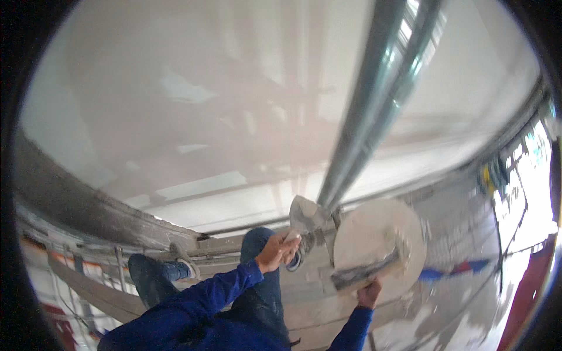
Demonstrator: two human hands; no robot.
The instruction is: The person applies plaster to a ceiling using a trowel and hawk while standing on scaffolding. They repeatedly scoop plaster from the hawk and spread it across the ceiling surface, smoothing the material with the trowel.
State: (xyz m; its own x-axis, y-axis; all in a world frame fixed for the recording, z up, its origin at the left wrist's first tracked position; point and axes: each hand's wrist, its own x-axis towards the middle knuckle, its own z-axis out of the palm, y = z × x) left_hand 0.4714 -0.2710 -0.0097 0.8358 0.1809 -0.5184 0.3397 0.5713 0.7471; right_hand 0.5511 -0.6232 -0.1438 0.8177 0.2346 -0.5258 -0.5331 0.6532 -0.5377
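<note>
My left hand, at six o'clock in my view, is closed round the handle of a putty knife, whose broad blade, smeared with off-white paste, points up toward one o'clock from my fingers. My right hand, at five o'clock, grips the near edge of a long-bladed plastering trowel, its grey face streaked with the same paste (my fingers there are partly blurred, so I can't tell exactly how they wrap). The trowel lies across the lower part of a round, paste-covered vessel at four o'clock; whether the blade rests on the paste or is held just above it, I cannot tell. A thick ridge of paste stands at the vessel's right side. From one o'clock, shiny metal strips run down to end near the putty knife's blade. A pale, patchy panel spreads across twelve o'clock. My jeans show between six and eight o'clock, with a shoe near eight. Something blue and red lies on the floor beyond the vessel, toward four o'clock.
</note>
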